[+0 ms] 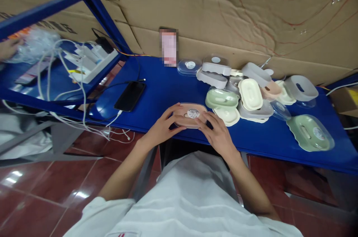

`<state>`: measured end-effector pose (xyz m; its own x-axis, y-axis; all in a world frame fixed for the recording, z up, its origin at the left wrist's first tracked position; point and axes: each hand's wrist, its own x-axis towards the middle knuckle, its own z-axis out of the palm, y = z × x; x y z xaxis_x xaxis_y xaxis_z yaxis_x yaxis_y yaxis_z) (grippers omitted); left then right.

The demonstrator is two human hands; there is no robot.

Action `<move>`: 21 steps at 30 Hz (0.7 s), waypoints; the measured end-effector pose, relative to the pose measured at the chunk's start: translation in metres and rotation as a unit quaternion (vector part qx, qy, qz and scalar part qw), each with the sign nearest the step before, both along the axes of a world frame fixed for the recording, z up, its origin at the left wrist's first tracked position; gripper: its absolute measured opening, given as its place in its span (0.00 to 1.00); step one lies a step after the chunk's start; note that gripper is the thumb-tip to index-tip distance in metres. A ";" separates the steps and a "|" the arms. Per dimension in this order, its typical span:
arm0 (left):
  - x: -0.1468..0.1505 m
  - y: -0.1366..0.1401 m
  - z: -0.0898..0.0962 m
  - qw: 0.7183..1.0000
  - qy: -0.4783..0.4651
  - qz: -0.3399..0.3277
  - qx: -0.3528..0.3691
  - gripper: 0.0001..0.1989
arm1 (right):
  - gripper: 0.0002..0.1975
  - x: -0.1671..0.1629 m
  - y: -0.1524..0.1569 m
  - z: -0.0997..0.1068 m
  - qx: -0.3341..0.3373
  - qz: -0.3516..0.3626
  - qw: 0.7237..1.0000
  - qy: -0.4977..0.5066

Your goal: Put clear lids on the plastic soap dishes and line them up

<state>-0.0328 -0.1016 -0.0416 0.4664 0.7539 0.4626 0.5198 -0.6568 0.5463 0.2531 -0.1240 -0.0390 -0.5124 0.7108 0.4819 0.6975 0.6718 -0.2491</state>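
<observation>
Between my two hands is a pink soap box with a clear lid and a round white label, held near the front edge of the blue table. My left hand grips its left end, thumb at the front and fingers over the far side. At the right end, my right hand closes on the box, with fingertips by the label. Just right of it lie a green soap box with a clear lid and a cream tray. The underside of the pink box is hidden.
Grey, cream and peach box parts, such as a grey shell, pile up on the right. A lidded green box sits at far right. A black phone, a propped phone and a power strip with cables occupy the left. Another person's hand shows at far left.
</observation>
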 end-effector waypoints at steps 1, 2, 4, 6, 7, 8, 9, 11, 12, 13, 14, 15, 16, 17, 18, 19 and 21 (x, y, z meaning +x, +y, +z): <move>0.000 0.000 -0.002 1.000 0.003 0.000 0.010 0.14 | 0.31 0.000 0.000 0.000 0.001 -0.002 1.000 0.000; 0.000 -0.001 -0.003 1.000 0.003 -0.001 0.020 0.15 | 0.32 0.001 0.001 0.000 -0.002 -0.001 1.000 0.001; 0.000 -0.004 -0.005 1.000 0.000 -0.003 0.031 0.15 | 0.32 0.001 0.002 0.001 -0.015 0.005 1.000 0.008; 0.001 -0.007 -0.004 1.000 -0.002 -0.008 0.027 0.16 | 0.33 0.000 0.004 0.002 -0.038 0.016 0.999 0.020; 0.003 -0.010 -0.003 1.000 -0.001 -0.011 0.021 0.17 | 0.34 -0.001 0.004 0.004 -0.050 0.025 0.998 0.026; 0.004 -0.012 -0.002 1.000 0.000 -0.013 0.017 0.18 | 0.35 -0.002 0.004 0.006 -0.063 0.033 0.997 0.029; 0.005 -0.015 0.000 1.000 -0.004 -0.012 0.016 0.19 | 0.34 -0.002 0.003 0.008 -0.074 0.040 0.996 0.029; 0.008 -0.019 0.003 1.000 -0.023 0.003 0.022 0.23 | 0.30 0.003 -0.002 0.015 -0.077 0.041 0.996 0.023; 0.009 -0.020 0.004 0.999 -0.036 0.015 0.026 0.26 | 0.28 0.011 -0.005 0.020 -0.062 0.030 0.997 0.021; 0.009 -0.021 0.005 0.998 -0.047 0.027 0.028 0.29 | 0.28 0.023 -0.010 0.026 -0.032 0.007 0.999 0.023; 0.010 -0.021 0.006 0.997 -0.053 0.040 0.024 0.30 | 0.29 0.040 -0.015 0.032 0.006 -0.027 0.999 0.024; 0.011 -0.021 0.006 0.997 -0.052 0.049 0.016 0.30 | 0.32 0.064 -0.020 0.038 0.070 -0.066 0.995 0.034; 0.013 -0.021 0.006 0.997 -0.045 0.054 0.008 0.30 | 0.36 0.093 -0.026 0.043 0.121 -0.141 0.982 0.039; 0.014 -0.020 0.006 0.998 -0.030 0.055 0.002 0.28 | 0.40 0.128 -0.033 0.047 0.162 -0.212 0.963 0.027; 0.016 -0.019 0.005 0.999 -0.008 0.051 0.001 0.26 | 0.43 0.166 -0.040 0.049 0.221 -0.280 0.934 0.026; 0.019 -0.019 0.005 0.999 0.017 0.044 0.004 0.25 | 0.45 0.207 -0.048 0.049 0.286 -0.336 0.896 0.034; 0.024 -0.017 0.004 0.998 0.063 0.028 0.013 0.22 | 0.48 0.289 -0.066 0.039 0.361 -0.427 0.826 0.069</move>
<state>-0.0093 -0.1191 -0.0371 0.4803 0.7682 0.4233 0.6192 -0.6387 0.4568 0.5420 -0.1904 0.0000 0.1228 0.2860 0.9503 0.9924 -0.0432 -0.1153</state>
